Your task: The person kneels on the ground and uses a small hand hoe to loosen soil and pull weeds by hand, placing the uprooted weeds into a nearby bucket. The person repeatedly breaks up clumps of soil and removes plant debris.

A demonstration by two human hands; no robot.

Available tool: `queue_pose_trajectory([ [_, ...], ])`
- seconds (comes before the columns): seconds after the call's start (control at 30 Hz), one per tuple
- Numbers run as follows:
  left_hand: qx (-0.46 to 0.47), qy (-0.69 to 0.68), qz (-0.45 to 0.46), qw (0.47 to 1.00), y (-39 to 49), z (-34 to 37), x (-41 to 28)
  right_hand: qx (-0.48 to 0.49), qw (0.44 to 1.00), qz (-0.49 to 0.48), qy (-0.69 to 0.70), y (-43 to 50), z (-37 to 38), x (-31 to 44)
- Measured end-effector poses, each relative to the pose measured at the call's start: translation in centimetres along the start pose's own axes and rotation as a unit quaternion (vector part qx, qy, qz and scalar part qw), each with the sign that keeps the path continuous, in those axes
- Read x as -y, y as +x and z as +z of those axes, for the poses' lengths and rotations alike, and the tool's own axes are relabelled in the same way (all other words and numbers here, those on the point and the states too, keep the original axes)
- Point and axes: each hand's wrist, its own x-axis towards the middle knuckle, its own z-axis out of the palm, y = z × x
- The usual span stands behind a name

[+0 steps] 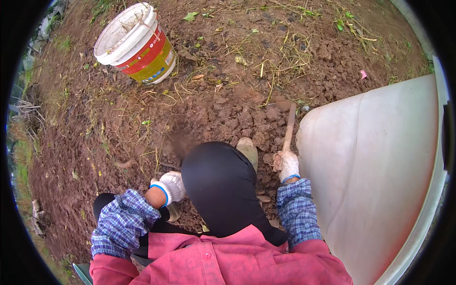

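My right hand, in a soiled white knit glove, is closed around the wooden handle of a small hand hoe. The tool's head rests at loose clods of reddish-brown soil beyond my boot. At my left knee, my left hand wears a white knit glove with a blue cuff edge; its fingers are mostly hidden, and whether it holds anything cannot be made out. Checked sleeve covers are on both forearms.
A white plastic bucket with a red and yellow label stands tilted at the upper left, dry stems in it. A large whitish container rises close by on the right. Dry grass and a pink scrap lie on the soil.
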Motion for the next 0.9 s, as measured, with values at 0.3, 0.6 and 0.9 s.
queue_pose_trajectory([
  [0.3, -0.045, -0.006, -0.022, 0.999, 1.2, 2.6, 0.7, -0.086, 0.869, -0.265, -0.409, 0.1, 2.1, -1.4],
  [0.6, 0.106, -0.230, -0.161, 0.954, -1.4, -6.6, 0.1, -0.130, 0.931, 0.011, -0.340, -6.4, -4.2, -5.4],
  [0.9, 0.069, -0.211, -0.145, 0.964, -1.6, -5.9, 0.3, -0.173, 0.837, -0.369, -0.366, -1.0, -3.3, -0.9],
])
